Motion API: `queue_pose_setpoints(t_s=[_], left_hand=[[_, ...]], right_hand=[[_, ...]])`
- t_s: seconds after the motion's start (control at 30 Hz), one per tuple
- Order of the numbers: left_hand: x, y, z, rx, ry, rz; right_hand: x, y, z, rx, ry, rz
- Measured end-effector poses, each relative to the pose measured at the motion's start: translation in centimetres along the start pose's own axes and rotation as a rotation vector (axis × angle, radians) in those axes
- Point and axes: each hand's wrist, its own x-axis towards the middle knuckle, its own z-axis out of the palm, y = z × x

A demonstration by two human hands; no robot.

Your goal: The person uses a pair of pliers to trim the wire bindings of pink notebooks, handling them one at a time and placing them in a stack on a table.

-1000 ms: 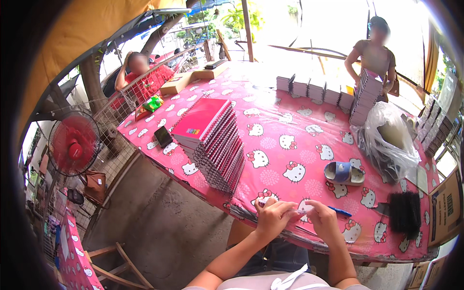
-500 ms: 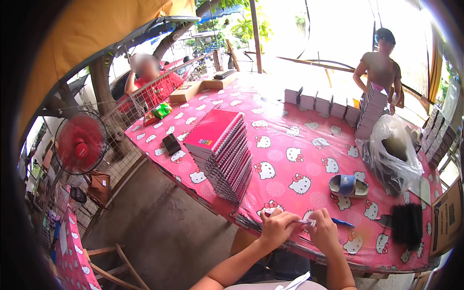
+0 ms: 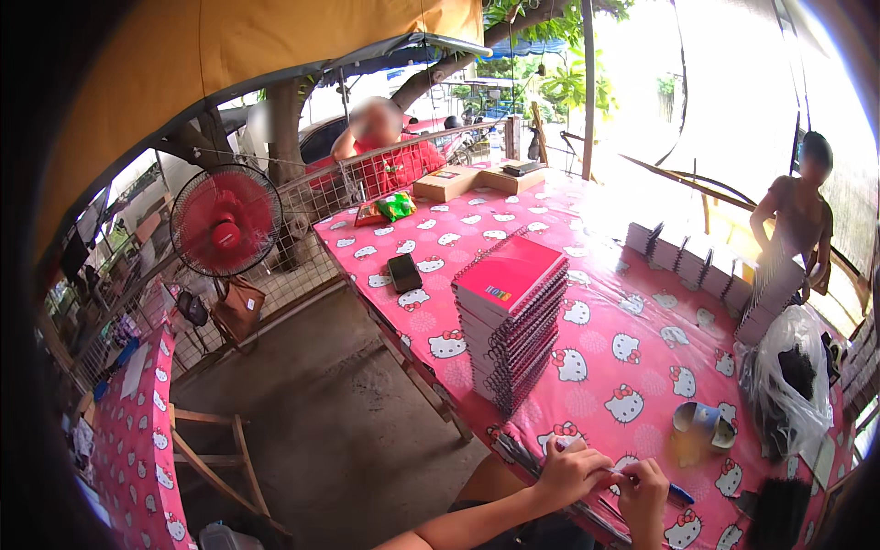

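Over the near edge of the pink table, my left hand (image 3: 570, 473) and my right hand (image 3: 644, 493) are close together, fingers pinched. Between them is a thin pale strip (image 3: 616, 473), mostly hidden by the fingers; its kind is unclear. A blue pen (image 3: 680, 495) lies on the table just right of my right hand. Beyond my left hand stands a tall stack of spiral-bound notebooks (image 3: 511, 321) with a red cover on top. Farther right is a blue slipper (image 3: 698, 423).
A black phone (image 3: 403, 273), a green snack packet (image 3: 397, 206) and cardboard boxes (image 3: 445, 183) lie toward the far left. At right are more notebook stacks (image 3: 773, 298), a clear plastic bag (image 3: 796, 367) and black spiral coils (image 3: 779, 513). Two people are beyond the table. A red fan (image 3: 225, 225) stands left.
My view has turned left, so the table and everything on it sit farther right in the picture. Both hands stay together at the table edge, still pinching the strip.
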Motion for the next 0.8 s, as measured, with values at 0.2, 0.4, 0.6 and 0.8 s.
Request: queue_pose_setpoints(t_s=[0.2, 0.4, 0.6, 0.8], left_hand=[[0.3, -0.3, -0.1, -0.014, 0.000, 0.038], [-0.1, -0.8, -1.0, -0.104, -0.022, 0.145], [0.9, -0.1, -1.1, -0.057, -0.152, 0.030], [0.0, -0.4, -0.8, -0.064, -0.040, 0.057]], right_hand=[[1.0, 1.0, -0.8, -0.095, -0.155, -0.062], [3.3, 15.2, -10.7, -0.211, 0.042, 0.242], [3.4, 23.7, -9.9, -0.576, -0.007, -0.090], [7.1, 23.8, -6.7, -0.611, -0.061, 0.290]])
